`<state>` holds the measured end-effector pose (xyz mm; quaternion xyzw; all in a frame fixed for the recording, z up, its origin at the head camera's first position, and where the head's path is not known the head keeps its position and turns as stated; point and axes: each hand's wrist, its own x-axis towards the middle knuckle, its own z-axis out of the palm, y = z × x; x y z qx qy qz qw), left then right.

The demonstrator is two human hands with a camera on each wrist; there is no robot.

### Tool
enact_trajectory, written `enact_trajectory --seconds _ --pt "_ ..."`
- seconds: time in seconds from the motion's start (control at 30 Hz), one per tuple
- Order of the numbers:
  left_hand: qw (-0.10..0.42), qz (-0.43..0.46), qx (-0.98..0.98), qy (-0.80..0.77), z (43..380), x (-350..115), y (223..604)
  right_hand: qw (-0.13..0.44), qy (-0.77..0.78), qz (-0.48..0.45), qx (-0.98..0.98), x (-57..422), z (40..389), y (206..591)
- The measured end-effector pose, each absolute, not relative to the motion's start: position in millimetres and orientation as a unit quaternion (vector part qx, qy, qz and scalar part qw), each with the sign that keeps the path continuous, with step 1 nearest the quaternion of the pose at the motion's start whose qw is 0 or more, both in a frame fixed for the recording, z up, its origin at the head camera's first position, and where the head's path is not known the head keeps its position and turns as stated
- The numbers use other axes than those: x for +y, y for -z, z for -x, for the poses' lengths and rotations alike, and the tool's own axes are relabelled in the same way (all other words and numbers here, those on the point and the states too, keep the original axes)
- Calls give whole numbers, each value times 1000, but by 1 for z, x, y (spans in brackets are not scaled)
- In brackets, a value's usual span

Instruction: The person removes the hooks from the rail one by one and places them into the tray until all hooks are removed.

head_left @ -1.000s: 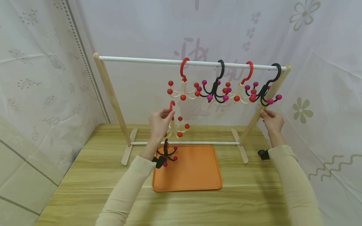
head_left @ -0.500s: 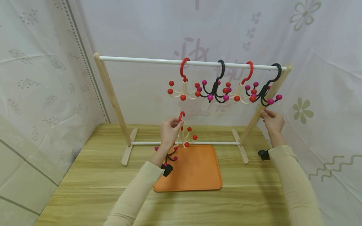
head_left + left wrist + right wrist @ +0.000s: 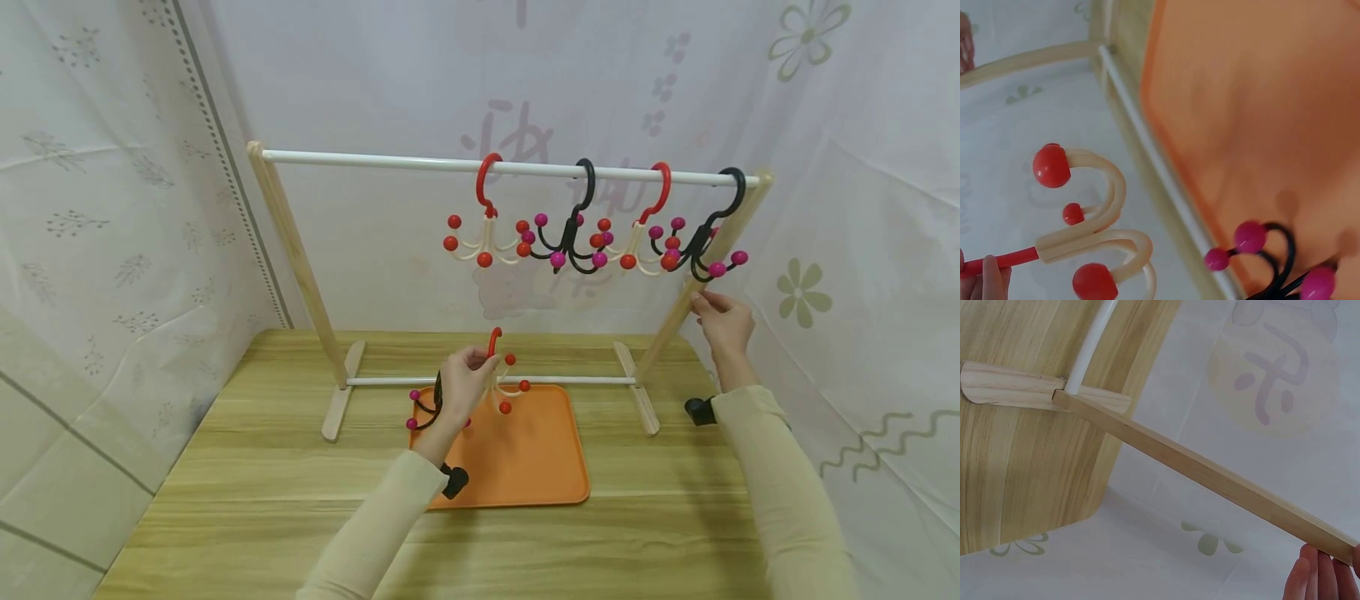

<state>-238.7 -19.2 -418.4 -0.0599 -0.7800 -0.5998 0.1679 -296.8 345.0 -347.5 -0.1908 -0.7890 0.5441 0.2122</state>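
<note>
Over the orange tray (image 3: 540, 458), my left hand (image 3: 463, 385) pinches the red hook stem of a cream multi-arm hanger (image 3: 1063, 244) with red ball tips. Its hook points up and its arms hang below my fingers. On the tray's left side stands a black hanger (image 3: 1250, 237) with pink ball tips, partly hidden behind my left hand in the head view. My right hand (image 3: 726, 329) holds the right wooden post (image 3: 1210, 475) of the rack between thumb and fingers.
Several hangers, red-hooked (image 3: 487, 187) and black-hooked (image 3: 587, 183) in turn, hang on the right half of the rack's white top bar (image 3: 375, 160). A lower white bar (image 3: 600, 380) crosses behind the tray. The wooden table (image 3: 247, 500) meets printed curtains (image 3: 360, 75) behind.
My left hand has moved down and to the right with the cream hanger, from beside the rack's middle to low over the tray. The right hand has stayed at the post.
</note>
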Motion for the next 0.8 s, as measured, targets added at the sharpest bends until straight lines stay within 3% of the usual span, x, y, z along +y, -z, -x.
enact_trajectory --seconds 0.23,0.8 --pt "139 44 -774 617 233 -11 440 216 -551 185 -785 346 297 349" --pt "144 -7 -771 620 223 -7 481 210 -541 187 -793 345 296 347"
